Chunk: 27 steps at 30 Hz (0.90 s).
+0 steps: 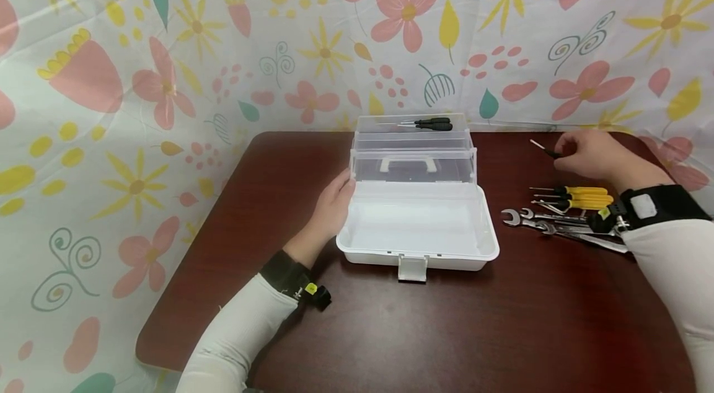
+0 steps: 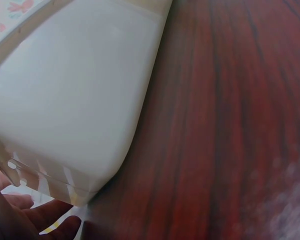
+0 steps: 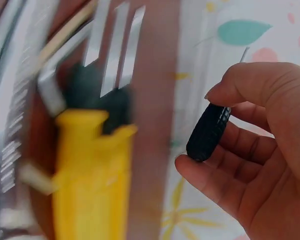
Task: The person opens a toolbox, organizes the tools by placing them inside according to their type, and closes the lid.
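Note:
A white toolbox (image 1: 368, 258) stands on the table with its clear lid (image 1: 409, 140) raised at the back. My left hand (image 1: 333, 204) grips the box's rear left corner; in the left wrist view its fingers (image 2: 47, 212) bend round the back of the white wall. Over the table's far right, my right hand (image 1: 588, 156) pinches a small screwdriver (image 3: 206, 135) by its black handle, the thin shaft pointing away from the palm. Black-handled screwdrivers (image 1: 437, 125) lie at the top of the raised lid section. The box's white bottom shows no tools.
Yellow-handled screwdrivers (image 1: 586, 198) lie in a group on the right side of the table, below my right hand. Several metal wrenches (image 1: 549, 225) lie beside them, partly under the right wrist. A flower-patterned cloth (image 1: 334, 39) hangs behind the dark wooden table (image 1: 435, 331).

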{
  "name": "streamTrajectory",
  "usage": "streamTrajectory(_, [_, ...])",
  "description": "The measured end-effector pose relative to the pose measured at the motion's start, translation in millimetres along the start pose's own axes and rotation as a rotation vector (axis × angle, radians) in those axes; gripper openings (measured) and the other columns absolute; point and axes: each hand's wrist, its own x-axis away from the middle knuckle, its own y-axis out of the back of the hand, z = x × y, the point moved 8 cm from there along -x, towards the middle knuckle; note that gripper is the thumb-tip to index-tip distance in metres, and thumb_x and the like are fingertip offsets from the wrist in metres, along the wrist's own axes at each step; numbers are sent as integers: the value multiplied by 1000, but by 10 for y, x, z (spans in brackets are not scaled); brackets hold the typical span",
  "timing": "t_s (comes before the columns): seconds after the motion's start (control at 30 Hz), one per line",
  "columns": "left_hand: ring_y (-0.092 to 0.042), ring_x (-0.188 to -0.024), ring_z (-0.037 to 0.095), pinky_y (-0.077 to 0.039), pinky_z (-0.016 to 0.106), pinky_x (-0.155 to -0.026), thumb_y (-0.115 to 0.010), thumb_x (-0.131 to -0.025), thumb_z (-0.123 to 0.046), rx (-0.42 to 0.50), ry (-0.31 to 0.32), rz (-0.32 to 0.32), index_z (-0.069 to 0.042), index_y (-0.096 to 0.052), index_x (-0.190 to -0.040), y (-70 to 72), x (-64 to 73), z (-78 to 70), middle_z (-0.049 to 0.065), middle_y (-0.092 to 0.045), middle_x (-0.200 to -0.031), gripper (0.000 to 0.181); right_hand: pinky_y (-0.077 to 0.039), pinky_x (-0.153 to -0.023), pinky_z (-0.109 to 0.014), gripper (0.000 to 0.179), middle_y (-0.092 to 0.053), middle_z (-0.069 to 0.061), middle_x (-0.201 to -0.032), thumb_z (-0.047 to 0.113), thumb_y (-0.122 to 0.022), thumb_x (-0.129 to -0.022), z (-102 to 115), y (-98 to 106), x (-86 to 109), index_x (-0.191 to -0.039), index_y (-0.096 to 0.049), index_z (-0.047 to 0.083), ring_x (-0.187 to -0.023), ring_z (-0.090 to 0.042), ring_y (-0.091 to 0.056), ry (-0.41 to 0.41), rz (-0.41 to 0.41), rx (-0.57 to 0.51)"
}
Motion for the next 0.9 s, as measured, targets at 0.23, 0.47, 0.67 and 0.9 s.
streamTrajectory(0.23, [-40, -152, 22, -30, 44, -128, -39, -110, -43, 1, 2, 2, -17, -40, -159, -3, 2, 10, 4, -42, -164, 56, -43, -63, -34, 21, -67, -11, -86, 16, -70, -92, 568, 343, -99, -107, -65, 1, -71, -21, -54, 90, -63, 29])
streamTrajectory(0.47, [-42, -150, 23, -33, 45, -126, -40, -110, -43, -4, 1, -5, -18, -42, -158, -1, 0, 4, 4, -45, -163, 55, -41, -64, -34, 12, -62, -6, -76, 11, -73, -86, 1213, 634, -224, -94, -66, 6, -68, -19, -50, 256, -182, 124])
streamTrajectory(0.67, [-43, -150, 22, -34, 44, -126, -39, -110, -44, -1, -1, 0, -20, -42, -159, -5, -1, 14, 3, -45, -162, 55, -40, -66, -36, 10, -61, -7, -80, 13, -69, -86, 1706, 684, -372, -94, -66, 8, -73, -23, -51, 282, -160, 124])
streamTrajectory(0.9, [-40, -152, 22, -32, 45, -127, -37, -110, -46, -9, 9, 11, -19, -40, -159, -13, 2, 9, 3, -42, -164, 56, -42, -72, -37, 16, -63, -8, -89, 15, -66, -87, 2184, 586, -533, -102, -68, 9, -81, -25, -53, 302, -84, 79])
